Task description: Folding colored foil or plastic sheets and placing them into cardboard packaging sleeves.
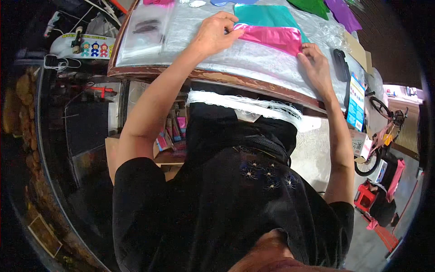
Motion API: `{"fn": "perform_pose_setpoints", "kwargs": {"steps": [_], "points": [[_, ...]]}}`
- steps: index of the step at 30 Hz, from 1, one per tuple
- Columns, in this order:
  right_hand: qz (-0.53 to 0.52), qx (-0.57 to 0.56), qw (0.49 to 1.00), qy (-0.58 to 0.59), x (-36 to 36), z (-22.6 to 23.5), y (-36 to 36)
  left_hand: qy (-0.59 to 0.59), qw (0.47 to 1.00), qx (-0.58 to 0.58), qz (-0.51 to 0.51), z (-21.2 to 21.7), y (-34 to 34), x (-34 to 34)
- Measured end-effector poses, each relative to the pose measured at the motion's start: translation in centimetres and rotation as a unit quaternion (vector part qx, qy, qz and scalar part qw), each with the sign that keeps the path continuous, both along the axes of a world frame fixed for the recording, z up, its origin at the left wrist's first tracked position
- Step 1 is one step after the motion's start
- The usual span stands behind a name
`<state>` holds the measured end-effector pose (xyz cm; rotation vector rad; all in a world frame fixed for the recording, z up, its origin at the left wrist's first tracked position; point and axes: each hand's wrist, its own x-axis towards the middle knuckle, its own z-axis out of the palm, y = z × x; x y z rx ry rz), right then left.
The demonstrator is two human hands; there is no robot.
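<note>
A shiny pink foil piece (274, 38), perhaps a flat foil balloon, is stretched between my hands over the table. Its upper left corner is pinched between thumb and fingers of my left hand (215, 35). My right hand (316, 67) grips the opposite end at its lower right corner. Behind the pink piece, and partly covered by it, a teal foil piece (265, 16) lies flat. A bundle of white strings (244, 103) hangs across my lap below the table edge.
Plastic sheeting covers the wood-edged table (181, 71). Green foil (310, 7) and purple foil (343, 14) lie at the far right. A black tool-like object (340, 63) and a blue-and-white package (355, 102) sit right of my hand. A bicycle (385, 118) stands beyond.
</note>
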<state>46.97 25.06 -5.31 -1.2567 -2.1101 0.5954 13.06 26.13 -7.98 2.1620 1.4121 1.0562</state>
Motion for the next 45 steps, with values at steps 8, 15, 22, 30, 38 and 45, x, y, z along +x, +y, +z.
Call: {"fn": "perform_pose_setpoints", "kwargs": {"steps": [8,15,22,30,38,45], "points": [[-0.017,-0.029,0.999,0.005,-0.3,-0.2,-0.6,0.031,0.999,0.015,0.011,-0.7,-0.1,0.0],[-0.014,-0.003,1.000,0.023,-0.3,-0.6,-0.5,-0.037,0.994,-0.102,0.023,0.2,0.6,-1.0],[-0.016,-0.031,0.999,0.030,-0.4,-0.5,-0.5,-0.041,0.994,-0.092,0.035,0.6,0.2,-0.3],[-0.018,-0.028,0.999,0.028,-0.5,-0.8,-0.3,-0.007,0.999,0.053,0.004,-0.5,0.1,0.4],[-0.083,0.074,0.993,-0.042,1.1,-2.6,0.6,0.070,0.989,0.128,0.014,0.0,0.3,2.2],[-0.009,0.310,0.936,-0.165,-4.3,-0.7,-2.3,0.090,0.991,0.097,-0.002,0.7,0.6,1.9]]}}
